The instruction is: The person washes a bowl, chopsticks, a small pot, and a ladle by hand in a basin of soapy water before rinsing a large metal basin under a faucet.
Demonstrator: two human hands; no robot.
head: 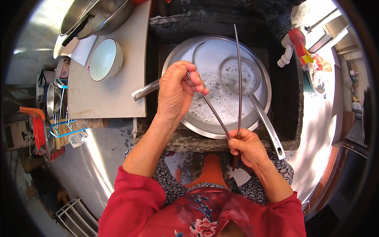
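Note:
My left hand (179, 91) pinches the upper end of one long, thin chopstick (213, 110) over a round steel basin (195, 132). My right hand (247, 148) grips the lower part of that stick together with a second chopstick (239, 65), which points away from me. Foamy water (207, 103) fills the basin. A round-headed ladle or strainer (239, 75) sits in it, its steel handle (263, 118) resting over the near right rim. Another utensil's handle (146, 89) sticks out past the left rim, partly hidden behind my left hand.
The basin stands in a dark stone sink (284, 124). A tap with a red handle (297, 38) is at right. On the board (118, 97) at left are a white bowl (106, 60) and steel pans (112, 20). A blue-edged rack (62, 127) stands further left.

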